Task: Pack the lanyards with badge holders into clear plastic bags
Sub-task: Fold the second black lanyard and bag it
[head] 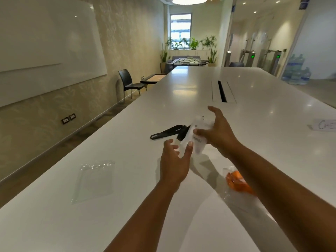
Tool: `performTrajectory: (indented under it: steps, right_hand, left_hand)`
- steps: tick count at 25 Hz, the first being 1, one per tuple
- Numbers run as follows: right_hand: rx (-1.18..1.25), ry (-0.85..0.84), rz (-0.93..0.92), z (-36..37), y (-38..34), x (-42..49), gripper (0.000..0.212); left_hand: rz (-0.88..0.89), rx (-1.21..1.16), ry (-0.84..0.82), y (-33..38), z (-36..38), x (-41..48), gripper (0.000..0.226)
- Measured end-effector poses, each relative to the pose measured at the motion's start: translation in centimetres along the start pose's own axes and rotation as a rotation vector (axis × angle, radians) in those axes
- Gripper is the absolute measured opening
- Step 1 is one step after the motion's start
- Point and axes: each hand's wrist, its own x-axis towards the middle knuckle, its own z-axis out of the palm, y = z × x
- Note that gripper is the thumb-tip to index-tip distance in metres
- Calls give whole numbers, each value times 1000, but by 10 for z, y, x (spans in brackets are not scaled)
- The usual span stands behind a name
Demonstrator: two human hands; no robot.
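Currently, right hand (219,132) grips the clear plastic badge holder with a white card inside (197,137): thumb pressed on its front face, other fingers curled round the back, index finger sticking up. Badge holder is held above the long glossy white table (127,206), tilted, top end further away.

Everything else is placed from the badge holder.
- Black fabric lanyard (166,132) runs out from its left side, with the loop lying flat on the table. The strap end meets the holder behind its left edge; the exact attachment is blurred.
- Left hand (173,162) is just below-left of the holder, released, fingers spread and relaxed. Thumb tip is at the holder's lower left edge; touching or just short, cannot tell.
- Flat clear plastic bag (94,179) lies on the table well to the near left of the holder, apart from both hands.
- Second clear plastic bag with an orange lanyard bunched inside (236,180) lies near right of the holder, partly hidden by the right forearm.
- White paper note with handwriting (324,125) is far right of the holder, cut by the frame edge.
- Black cable slot (222,91) is set in the table beyond the holder.
- Further beyond-left are a black plastic chair (129,81) on the floor and a white wall board (45,42).
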Motion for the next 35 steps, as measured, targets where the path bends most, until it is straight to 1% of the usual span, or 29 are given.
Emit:
performTrajectory:
  steps: [1, 2, 3, 4, 5, 7, 8, 9, 11, 12, 14, 15, 17, 19, 20, 21, 22, 23, 24, 25, 26, 27, 29, 30, 31, 32, 34, 35]
  right_hand:
    - [123, 27, 41, 1, 0, -15, 86]
    - [224, 50, 80, 0, 2, -31, 83]
    - [309, 65, 118, -1, 3, -44, 79]
    - [366, 70, 151, -3, 5, -54, 72]
    - [387, 68, 164, -6, 6, -61, 60]
    - [242, 116, 111, -14, 8, -69, 32]
    - [146, 149, 75, -19, 10, -70, 34]
    - [84, 185, 50, -24, 12, -72, 44]
    - [-12, 240, 38, -33, 21, -74, 60]
    - [-74, 281, 22, -36, 26, -75, 61]
    - [-116, 330, -29, -40, 37, -76, 51]
    - [-89, 296, -45, -39, 39, -77, 43]
    - [41, 100, -7, -32, 38, -79, 33]
    - [298, -103, 30, -22, 35, -82, 36]
    - [381, -169, 26, -19, 37, -83, 39]
    - [404, -206, 9, -16, 38, -83, 40]
    - [368, -204, -7, -13, 35, -85, 35]
    - [266, -177, -27, -11, 31, -88, 26]
    - [97, -150, -42, -10, 27, -91, 14]
    - [-56, -162, -57, -10, 24, -93, 8]
    - [-151, -199, -74, -10, 22, -95, 16]
    - [-156, -244, -84, -11, 20, -97, 23]
    - [-7, -307, -112, -18, 11, -100, 20]
    - [89, -293, -127, -23, 7, -100, 17]
    - [189, -255, -119, -29, 5, -99, 16]
    - [284, -218, -103, -35, 3, -98, 20]
    - [406, -179, -47, -46, 3, -94, 32]
    - [406, -170, -23, -50, 5, -93, 37]
  left_hand:
    - [-74, -116, -87, 3, -1, -1, 60]
    - [-128, -244, -171, 6, -1, -2, 59]
    - [-148, -340, -232, 8, -2, -2, 54]
    - [-138, -385, -268, 9, -4, -1, 48]
    - [-110, -388, -288, 10, -5, -2, 42]
    - [-55, -336, -329, 10, -3, -4, 28]
    - [-47, -330, -351, 11, -1, -5, 22]
    - [-45, -352, -367, 11, 0, -6, 19]
    - [-66, -468, -375, 12, 0, -4, 26]
    - [-100, -555, -364, 13, -2, -2, 31]
    - [-150, -735, -341, 13, -6, 2, 40]
    - [-157, -797, -336, 12, -6, 2, 43]
    - [-153, -858, -341, 13, -6, 1, 46]
    - [-114, -868, -350, 13, -4, -3, 45]
    - [-89, -861, -332, 13, -2, -5, 44]
    - [-64, -844, -288, 13, -1, -6, 42]
    - [-34, -800, -212, 13, 1, -7, 38]
    - [11, -701, -101, 12, 2, -7, 31]
    - [76, -543, 32, 11, 2, -6, 24]
    - [164, -355, 139, 8, 1, -4, 19]
    - [261, -197, 186, 6, 0, -3, 15]
    - [334, -94, 165, 3, -1, -3, 12]
    - [369, 17, 5, 0, 3, -6, 15]
    - [379, 82, -80, -2, 6, -8, 15]
    - [425, 157, -135, -2, 8, -10, 14]
    - [476, 218, -176, -2, 10, -12, 15]
    - [498, 214, -238, 0, 8, -10, 14]
    - [483, 189, -275, 1, 5, -7, 14]
